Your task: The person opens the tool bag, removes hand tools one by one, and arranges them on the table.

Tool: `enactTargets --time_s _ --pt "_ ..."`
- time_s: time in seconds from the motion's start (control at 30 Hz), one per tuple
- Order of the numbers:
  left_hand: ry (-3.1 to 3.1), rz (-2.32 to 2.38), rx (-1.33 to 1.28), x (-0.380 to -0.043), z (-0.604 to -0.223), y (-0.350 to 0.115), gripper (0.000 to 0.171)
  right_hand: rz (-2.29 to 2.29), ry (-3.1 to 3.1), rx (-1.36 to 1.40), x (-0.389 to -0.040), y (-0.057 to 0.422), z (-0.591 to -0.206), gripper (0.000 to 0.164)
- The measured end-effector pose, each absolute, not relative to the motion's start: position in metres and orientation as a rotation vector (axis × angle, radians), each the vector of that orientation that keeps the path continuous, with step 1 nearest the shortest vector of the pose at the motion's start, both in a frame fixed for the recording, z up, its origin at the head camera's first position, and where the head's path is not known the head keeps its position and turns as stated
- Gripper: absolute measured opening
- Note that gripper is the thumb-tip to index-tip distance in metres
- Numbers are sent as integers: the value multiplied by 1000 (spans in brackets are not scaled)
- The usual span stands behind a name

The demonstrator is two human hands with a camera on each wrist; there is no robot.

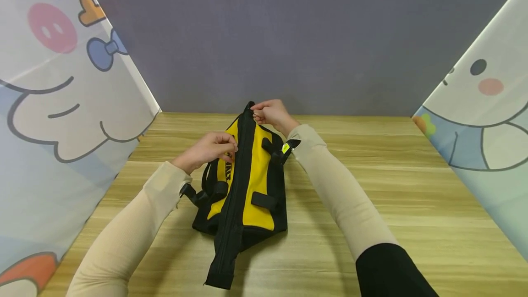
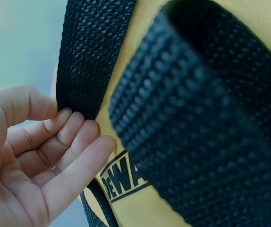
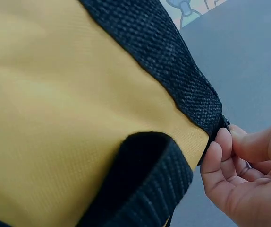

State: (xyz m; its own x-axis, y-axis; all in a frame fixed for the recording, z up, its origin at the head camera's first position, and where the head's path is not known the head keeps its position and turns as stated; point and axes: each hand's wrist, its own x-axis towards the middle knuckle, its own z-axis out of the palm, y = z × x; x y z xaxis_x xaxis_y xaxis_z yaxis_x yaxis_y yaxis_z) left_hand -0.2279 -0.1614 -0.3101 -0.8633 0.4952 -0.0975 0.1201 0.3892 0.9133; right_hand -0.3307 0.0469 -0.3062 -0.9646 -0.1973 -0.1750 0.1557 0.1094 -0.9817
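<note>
A black and yellow DEWALT tool bag lies on the table with a black zipper band running along its top. At the bag's far end, my right hand pinches the small black zipper pull between thumb and forefinger. My left hand is on the left side, above the printed lettering. Its thumb and curled fingers pinch the edge of the zipper band, as the left wrist view shows. Black webbing loops stand up from the yellow fabric.
The wood-grain table extends to both sides of the bag. A grey wall rises behind it, and cartoon-printed panels flank the left and right. The band's loose near end sticks out past the bag toward me.
</note>
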Motion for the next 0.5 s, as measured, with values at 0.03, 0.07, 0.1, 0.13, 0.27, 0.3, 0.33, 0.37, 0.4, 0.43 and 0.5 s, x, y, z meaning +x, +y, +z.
enactTargets --time_s 0.03,0.07,0.1,0.13,0.27,0.3,0.33,0.37,0.4,0.43,0.5 --pt "2302 1467 531 -228 -310 -161 18 -1932 2131 -46 -330 47 -306 26" --pt "2303 1466 529 -229 -311 -161 19 -1923 2136 -54 -329 47 -306 26" --pt "2306 1464 530 -230 -311 -162 19 -1909 2145 -66 -328 46 -305 25" --pt "2310 1465 532 -231 -311 -162 19 -1896 2152 -82 -326 46 -305 25" --pt "2330 1473 532 -235 -312 -164 21 -1835 2189 -170 -320 44 -301 24" --pt "2339 1472 529 -236 -313 -165 21 -1826 2195 -185 -319 44 -301 24" --pt "2346 1470 521 -237 -313 -165 21 -1823 2198 -193 -319 44 -300 24" --pt "2350 1467 514 -238 -313 -166 22 -1819 2204 -198 -319 44 -300 24" --pt "2354 1466 510 -238 -314 -166 22 -1819 2208 -197 -319 45 -300 24" --pt "2357 1467 507 -239 -314 -166 22 -1815 2214 -197 -319 46 -300 23" --pt "2359 1474 502 -240 -314 -166 23 -1803 2232 -210 -320 47 -300 23"
